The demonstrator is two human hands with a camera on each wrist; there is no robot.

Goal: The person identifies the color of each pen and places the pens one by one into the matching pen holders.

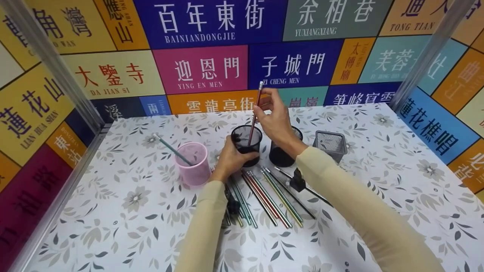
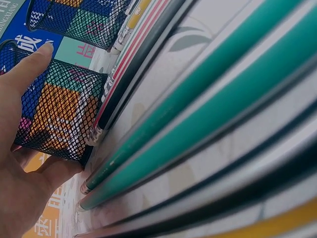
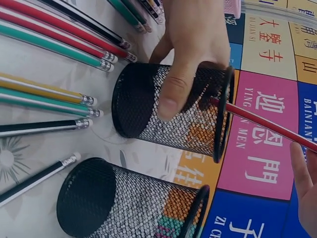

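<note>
My left hand (image 1: 235,160) grips a round black mesh pen cup (image 1: 252,154) low on its side, thumb across the front. Above that cup, my right hand (image 1: 275,118) pinches a red pencil (image 1: 255,109) near its eraser end. The pencil slants upright, its lower end inside the cup's mouth; the right wrist view shows the red pencil (image 3: 267,125) crossing the rim. In the left wrist view, fingers and thumb lie around the mesh cup (image 2: 62,106). Several striped pencils (image 1: 264,200) lie on the table in front of the cup, eraser ends toward it.
To the left stands a pink cup (image 1: 193,172) with one green pencil (image 1: 174,150) leaning in it. A second black mesh cup (image 1: 281,156) is partly hidden behind my right wrist. A grey square mesh holder (image 1: 331,145) stands farther right. A sign-covered wall (image 1: 204,70) rises behind the table.
</note>
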